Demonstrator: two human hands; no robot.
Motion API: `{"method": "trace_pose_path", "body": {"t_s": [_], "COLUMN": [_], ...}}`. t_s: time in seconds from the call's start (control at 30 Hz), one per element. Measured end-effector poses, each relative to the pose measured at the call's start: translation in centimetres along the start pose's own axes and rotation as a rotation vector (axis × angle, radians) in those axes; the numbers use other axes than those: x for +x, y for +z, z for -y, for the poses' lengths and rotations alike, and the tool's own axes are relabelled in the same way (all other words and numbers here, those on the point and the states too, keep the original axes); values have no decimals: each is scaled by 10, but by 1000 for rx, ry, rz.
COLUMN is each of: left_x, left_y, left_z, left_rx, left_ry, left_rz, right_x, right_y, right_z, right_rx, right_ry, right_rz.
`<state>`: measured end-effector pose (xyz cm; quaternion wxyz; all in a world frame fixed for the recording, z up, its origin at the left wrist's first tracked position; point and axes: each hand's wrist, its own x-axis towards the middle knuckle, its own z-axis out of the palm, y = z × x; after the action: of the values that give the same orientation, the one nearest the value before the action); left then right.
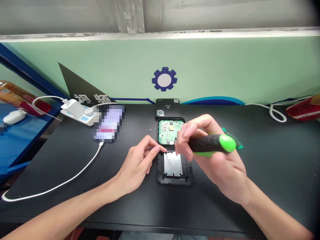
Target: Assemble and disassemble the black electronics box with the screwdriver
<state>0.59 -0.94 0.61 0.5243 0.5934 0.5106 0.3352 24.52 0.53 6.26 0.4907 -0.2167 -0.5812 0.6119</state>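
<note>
My right hand (215, 156) is closed around a screwdriver with a thick black and bright green handle (210, 144). Its tip and shaft are hidden behind my fingers. Under it lies an open black device housing with a green circuit board (166, 131). Nearer to me, a black plastic cover (175, 181) lies flat, with a silver metal plate (173, 164) on it. My left hand (140, 163) is closed, thumb and index fingertips close together at the cover's upper left edge, by the housing. A few tiny screws (150, 130) lie left of the board.
A black box-shaped device (168, 108) stands behind the housing. To the left, a blurred phone (110, 123) is joined to a white cable (75, 181), near a white power strip (78, 111). A red packet (305, 108) and a white cord (276, 115) are at right.
</note>
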Motion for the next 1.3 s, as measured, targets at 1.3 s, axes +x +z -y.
{"method": "trace_pose_path", "body": {"t_s": [1.3], "left_x": [-5], "left_y": [4], "left_z": [-6], "left_rx": [51], "left_ry": [22], "left_rz": [-60], "right_x": [7], "right_y": [2], "right_z": [-4], "right_rx": [-22], "right_ry": [-5], "right_rz": [-23]}}
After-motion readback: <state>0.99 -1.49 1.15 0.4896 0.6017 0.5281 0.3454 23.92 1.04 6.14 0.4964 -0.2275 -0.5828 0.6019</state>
